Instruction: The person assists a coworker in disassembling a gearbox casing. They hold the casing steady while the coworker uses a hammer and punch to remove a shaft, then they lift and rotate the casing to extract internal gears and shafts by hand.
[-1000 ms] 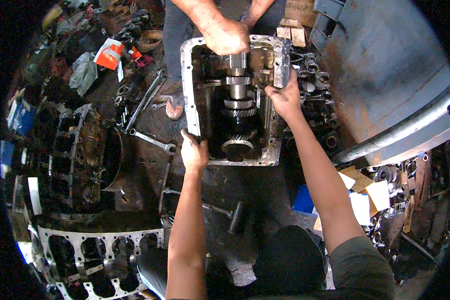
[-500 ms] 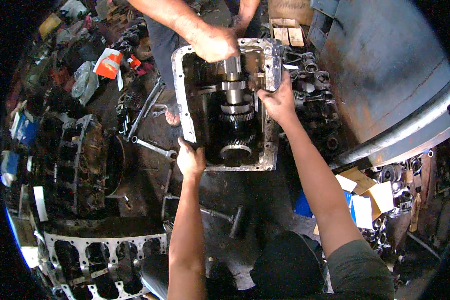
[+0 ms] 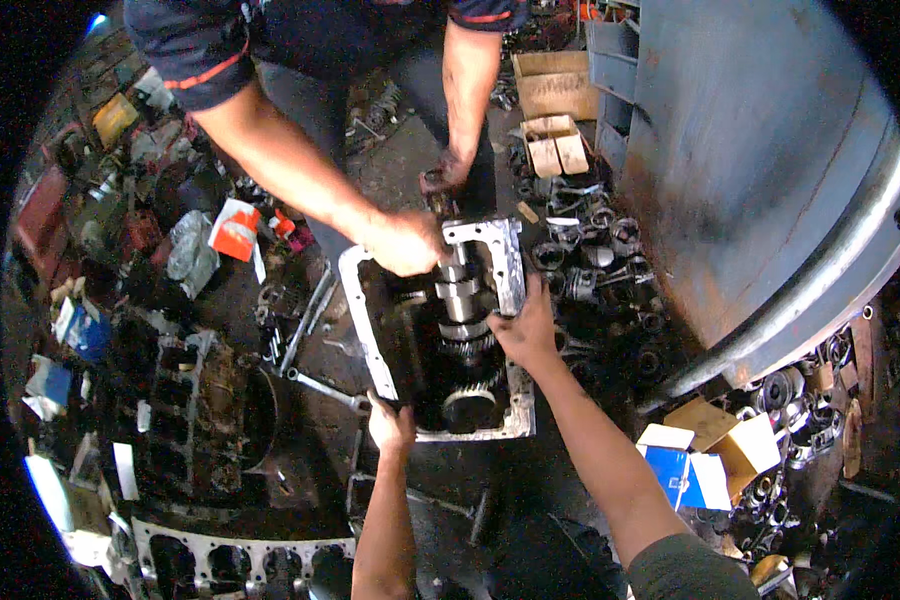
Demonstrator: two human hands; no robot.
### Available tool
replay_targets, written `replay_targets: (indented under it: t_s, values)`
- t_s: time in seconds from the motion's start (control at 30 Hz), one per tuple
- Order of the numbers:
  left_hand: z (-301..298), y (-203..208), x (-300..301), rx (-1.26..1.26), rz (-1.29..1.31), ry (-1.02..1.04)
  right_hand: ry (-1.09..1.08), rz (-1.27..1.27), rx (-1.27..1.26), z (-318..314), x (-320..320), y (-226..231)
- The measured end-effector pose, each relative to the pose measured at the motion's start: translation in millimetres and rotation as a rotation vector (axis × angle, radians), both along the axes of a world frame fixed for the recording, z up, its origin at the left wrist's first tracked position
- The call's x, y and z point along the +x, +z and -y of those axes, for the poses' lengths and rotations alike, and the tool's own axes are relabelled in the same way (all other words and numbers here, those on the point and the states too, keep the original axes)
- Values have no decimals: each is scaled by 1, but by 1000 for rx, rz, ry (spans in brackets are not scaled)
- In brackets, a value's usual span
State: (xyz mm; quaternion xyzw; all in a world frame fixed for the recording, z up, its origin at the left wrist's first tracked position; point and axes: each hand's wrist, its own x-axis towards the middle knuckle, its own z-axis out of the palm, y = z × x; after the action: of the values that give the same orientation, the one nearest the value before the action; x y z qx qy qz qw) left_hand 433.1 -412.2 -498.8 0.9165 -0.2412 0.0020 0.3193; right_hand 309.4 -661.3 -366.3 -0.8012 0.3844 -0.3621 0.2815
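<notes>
A metal gearbox housing (image 3: 363, 318) with an open top and a pale flanged rim sits in front of me. Inside it lies a shiny shaft (image 3: 458, 300) with collars and toothed gears; a larger toothed gear (image 3: 470, 405) shows at the near end. My left hand (image 3: 393, 425) is closed on the near left corner, thumb over the rim. With my right hand (image 3: 527, 330) I grip the right wall, thumb on its inner edge. A co-worker's hand (image 3: 407, 243) is at the far rim beside the shaft's far end. Their other hand (image 3: 448, 178) hangs beyond the housing, partly in shadow.
Wrenches (image 3: 325, 390) lie left of the housing, near an engine block (image 3: 185, 390). Pistons and connecting rods (image 3: 595, 260) crowd the floor at right, below a big grey metal panel (image 3: 750, 180). An opened blue and white carton (image 3: 685, 478) stands at near right.
The view has tipped up, so the housing appears lower and more of the co-worker shows. Their hand is now farther left along the far rim. My hands keep their hold.
</notes>
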Motion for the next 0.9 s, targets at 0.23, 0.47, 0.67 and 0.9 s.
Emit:
replay_targets:
  t_s: [0.23, 0.47, 0.67, 0.9]
  values:
    - [7, 10, 3, 108, -56, 34, 6, -78, 86, 8, 3, 11]
    - [19, 26, 1, 118, -80, 87, -12, -61, 110, 12, 6, 22]
    - [7, 3, 3, 17, -61, 48, -40, -83, 84, 5, 3, 12]
    - [11, 11, 3, 42, 19, 29, 62, 4, 43, 19, 8, 6]
